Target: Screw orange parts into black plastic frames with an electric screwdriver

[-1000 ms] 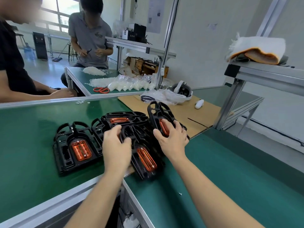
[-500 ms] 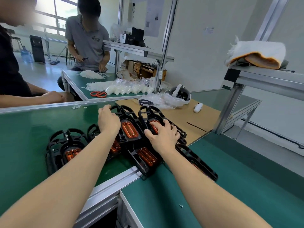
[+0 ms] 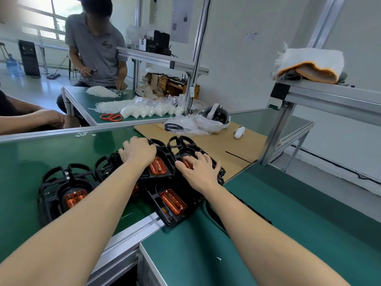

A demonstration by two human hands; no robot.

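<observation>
Both arms are stretched out over the bench, centre of the picture. The left hand [image 3: 138,152] is curled over the far edge of a black frame [image 3: 165,172], fingers hooked round its rim, so that one is gripped. The right hand [image 3: 199,172] lies flatter on the neighbouring frame [image 3: 181,145], fingers spread and pressing down; whether anything is pinched underneath, I cannot tell.

The frames sit in a loose overlapping cluster on the green mat [image 3: 31,168]. One lies apart at lower left [image 3: 61,186]; another pokes over the aluminium rail [image 3: 132,236] near the middle. Each shows an orange part [image 3: 173,201] seated in its pocket.

No screwdriver anywhere in shot, and no screws that I can make out. So this looks like sorting and laying out, not driving yet. I'd judge the task is at its staging step, or between batches.

Next, one frame wants pulling free of the pile and laying flat, orange insert up, with a hand steadying it. Then the driver has to come from somewhere out of view.

Upper left, another worker [image 3: 97,48] sorts white bits beside orange scissors [image 3: 111,117].
</observation>
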